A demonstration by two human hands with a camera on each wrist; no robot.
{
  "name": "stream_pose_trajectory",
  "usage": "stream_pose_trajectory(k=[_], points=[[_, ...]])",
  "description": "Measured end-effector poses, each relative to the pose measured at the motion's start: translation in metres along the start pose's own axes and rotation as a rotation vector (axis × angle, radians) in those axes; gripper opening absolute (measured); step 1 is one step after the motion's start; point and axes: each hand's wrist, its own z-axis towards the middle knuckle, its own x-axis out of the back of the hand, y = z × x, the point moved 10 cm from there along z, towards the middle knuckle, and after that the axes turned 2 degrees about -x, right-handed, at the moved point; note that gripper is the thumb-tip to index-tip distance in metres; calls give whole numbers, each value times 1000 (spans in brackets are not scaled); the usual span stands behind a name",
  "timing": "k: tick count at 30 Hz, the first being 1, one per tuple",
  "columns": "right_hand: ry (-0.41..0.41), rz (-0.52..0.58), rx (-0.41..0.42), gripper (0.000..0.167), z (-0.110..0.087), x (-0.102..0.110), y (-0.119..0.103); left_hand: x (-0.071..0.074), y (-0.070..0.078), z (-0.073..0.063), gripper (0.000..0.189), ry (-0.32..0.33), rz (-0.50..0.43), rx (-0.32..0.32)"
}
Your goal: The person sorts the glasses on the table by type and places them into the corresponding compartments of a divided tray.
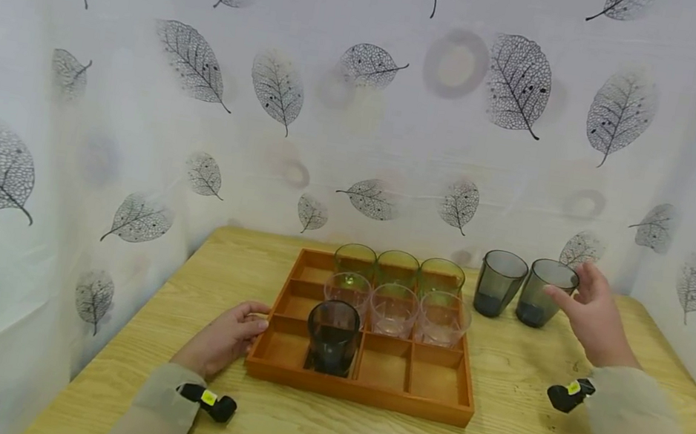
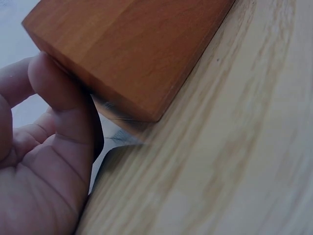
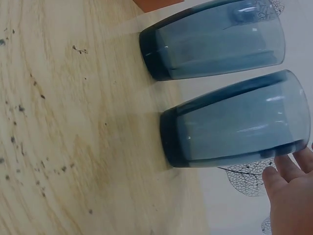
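Observation:
An orange-brown wooden tray with compartments lies on the table. My left hand is at its left side, fingertips touching the outer wall; the left wrist view shows my bent thumb right at the tray's edge. One dark grey glass stands in the front row. Two more grey glasses stand right of the tray, a nearer-left one and a right one. My right hand reaches around the right one near its rim, thumb in front; in the right wrist view the fingers are beside the rim.
Three green glasses fill part of the tray's back row, and three clear glasses stand in the middle row. Behind the wooden table hangs a white leaf-patterned curtain. Dark specks dot the tabletop at right.

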Motion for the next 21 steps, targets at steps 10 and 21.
stream_pose_trajectory(k=[10, 21], points=[[28, 52, -68, 104, 12, -13, 16, 1, -1, 1, 39, -1, -10, -5], [52, 11, -159, 111, 14, -23, 36, 0, 0, 1, 37, -14, -6, -5]])
